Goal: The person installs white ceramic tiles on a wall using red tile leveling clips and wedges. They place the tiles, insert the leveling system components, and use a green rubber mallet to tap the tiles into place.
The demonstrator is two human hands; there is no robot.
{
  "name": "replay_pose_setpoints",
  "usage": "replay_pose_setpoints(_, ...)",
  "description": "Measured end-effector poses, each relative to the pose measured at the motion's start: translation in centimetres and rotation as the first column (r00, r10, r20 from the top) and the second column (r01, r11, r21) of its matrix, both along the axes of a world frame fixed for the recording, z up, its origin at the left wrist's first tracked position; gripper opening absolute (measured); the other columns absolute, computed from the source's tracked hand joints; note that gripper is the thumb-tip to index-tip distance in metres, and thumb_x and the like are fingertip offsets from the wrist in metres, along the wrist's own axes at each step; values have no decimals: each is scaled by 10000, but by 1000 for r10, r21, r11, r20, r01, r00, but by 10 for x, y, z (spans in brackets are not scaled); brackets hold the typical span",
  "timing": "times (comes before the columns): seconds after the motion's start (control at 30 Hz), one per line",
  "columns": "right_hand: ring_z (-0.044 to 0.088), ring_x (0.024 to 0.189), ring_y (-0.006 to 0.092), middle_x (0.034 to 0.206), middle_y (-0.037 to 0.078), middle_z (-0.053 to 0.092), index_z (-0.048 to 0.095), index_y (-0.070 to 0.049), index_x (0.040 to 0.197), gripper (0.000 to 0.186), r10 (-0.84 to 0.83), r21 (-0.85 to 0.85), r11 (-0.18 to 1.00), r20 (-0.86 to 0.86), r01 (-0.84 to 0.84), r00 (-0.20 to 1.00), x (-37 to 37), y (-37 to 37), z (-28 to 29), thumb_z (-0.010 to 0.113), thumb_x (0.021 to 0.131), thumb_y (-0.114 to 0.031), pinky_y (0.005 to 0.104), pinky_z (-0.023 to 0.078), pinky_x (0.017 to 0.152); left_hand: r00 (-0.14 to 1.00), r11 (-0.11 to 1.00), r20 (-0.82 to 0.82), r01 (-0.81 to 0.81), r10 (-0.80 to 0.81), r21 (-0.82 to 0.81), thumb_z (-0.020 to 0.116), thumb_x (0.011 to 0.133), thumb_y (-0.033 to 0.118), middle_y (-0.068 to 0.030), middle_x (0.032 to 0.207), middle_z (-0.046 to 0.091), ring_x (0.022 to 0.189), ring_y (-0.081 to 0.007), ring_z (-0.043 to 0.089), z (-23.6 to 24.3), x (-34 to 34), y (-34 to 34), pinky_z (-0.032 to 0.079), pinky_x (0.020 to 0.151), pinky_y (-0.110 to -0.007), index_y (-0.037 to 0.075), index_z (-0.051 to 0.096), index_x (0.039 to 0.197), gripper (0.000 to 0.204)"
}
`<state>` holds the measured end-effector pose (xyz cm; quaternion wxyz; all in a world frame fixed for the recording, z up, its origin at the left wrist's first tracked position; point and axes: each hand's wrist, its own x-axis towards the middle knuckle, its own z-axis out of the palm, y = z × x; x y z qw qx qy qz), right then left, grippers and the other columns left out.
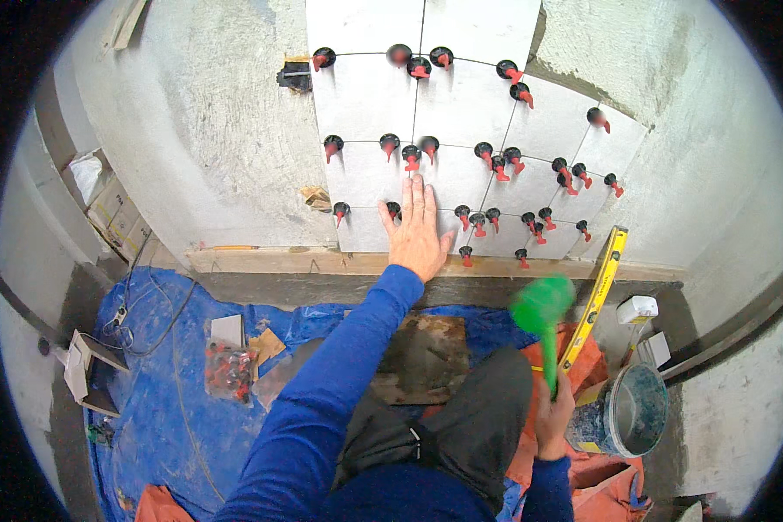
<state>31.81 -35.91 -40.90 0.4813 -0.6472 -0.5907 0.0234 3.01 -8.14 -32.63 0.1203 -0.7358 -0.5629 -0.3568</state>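
My left hand [418,235] lies flat with fingers stretched out on a light tile [370,183] of the wall. Its fingertips reach just below a black and red tile leveling clip [411,158] at a joint. Several more such clips sit along the joints between the tiles. In my right hand [552,422] is the handle of a green mallet [544,304], head up and slightly blurred, held away from the wall. A yellow spirit level [596,296] leans beside it, its upper end near the wall's lower ledge.
A wooden batten [278,261] runs under the tiles. At the right stand a bucket [639,409] and a white box [638,309]. On the blue tarp [165,435] lie a bag of red and black clip parts [229,372] and cables [161,335]. A wooden board [422,357] lies before my knees.
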Motion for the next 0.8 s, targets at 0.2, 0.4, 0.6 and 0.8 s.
replay_pose_setpoints(0.2,716,954,402,1084,207,720,634,-48,1340,414,282,-37,959,181,-280,942,-66,108,89,728,973,-215,460,571,793,999,998,-32,12,-10,65,739,866,422,-205,1754,134,1638,-312,105,-7,-4,13,26,1211,-762,-12,320,1617,963)
replay_pose_setpoints(0.4,714,939,432,1109,221,720,640,-45,1331,419,272,-6,959,282,-282,920,-76,169,86,699,997,-293,496,574,783,997,998,-27,69,-69,4,757,825,427,-204,1743,175,1633,-335,122,-6,-9,10,27,1207,-778,72,365,1617,952)
replay_pose_setpoints(0.6,719,983,425,1127,250,720,638,-18,1353,417,213,-74,977,233,-202,949,-83,189,89,679,1021,-267,450,562,832,995,994,9,98,-98,-39,801,780,441,-208,1728,211,1622,-359,143,-2,-10,9,30,1210,-781,131,396,1607,972)
replay_pose_setpoints(0.8,721,969,438,1154,236,722,632,-48,1372,444,284,-39,958,243,-283,928,-90,181,86,679,1016,-309,495,579,809,989,988,-5,149,-149,25,814,766,452,-231,1716,225,1622,-372,132,-5,-14,12,35,1224,-763,98,394,1600,999)
